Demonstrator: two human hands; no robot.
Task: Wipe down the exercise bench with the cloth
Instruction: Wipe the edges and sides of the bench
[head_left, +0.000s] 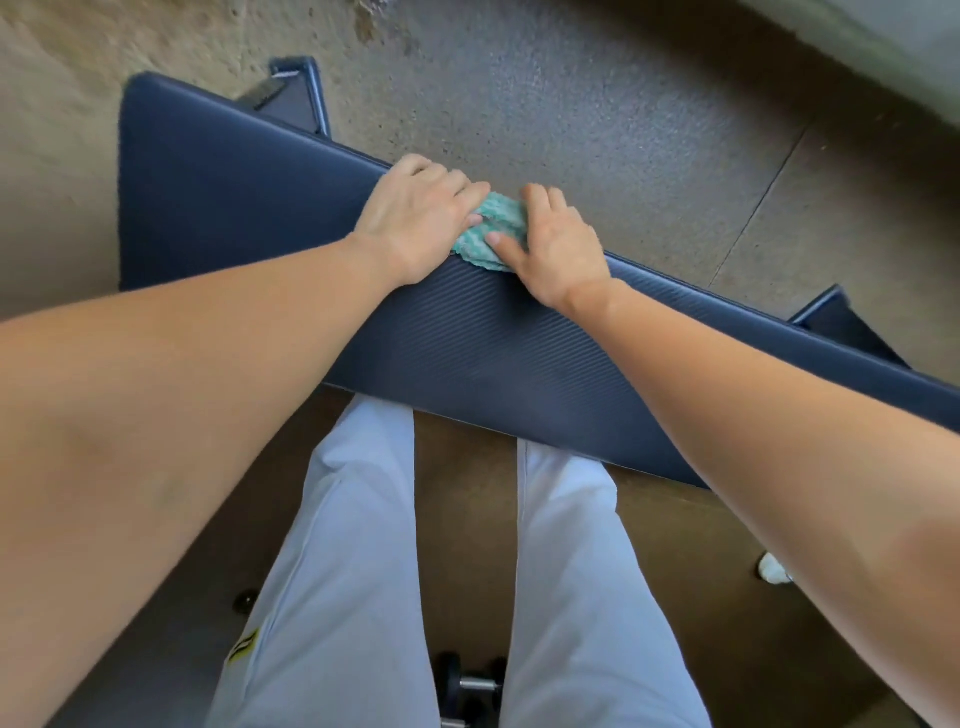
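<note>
A dark blue padded exercise bench (234, 218) runs diagonally from upper left to right, in front of my legs. A small green-and-white patterned cloth (491, 234) lies bunched on the bench's far edge. My left hand (415, 218) presses on the cloth's left side, fingers curled over the far rim. My right hand (558, 249) holds the cloth's right side, thumb on top of it and fingers over the rim. Most of the cloth is hidden under both hands.
Rough concrete floor (597, 104) lies beyond the bench. Blue bench legs show at the upper left (296, 93) and right (841, 322). A dumbbell (472, 680) rests on the brown floor between my feet. A small white object (774, 569) sits at the right.
</note>
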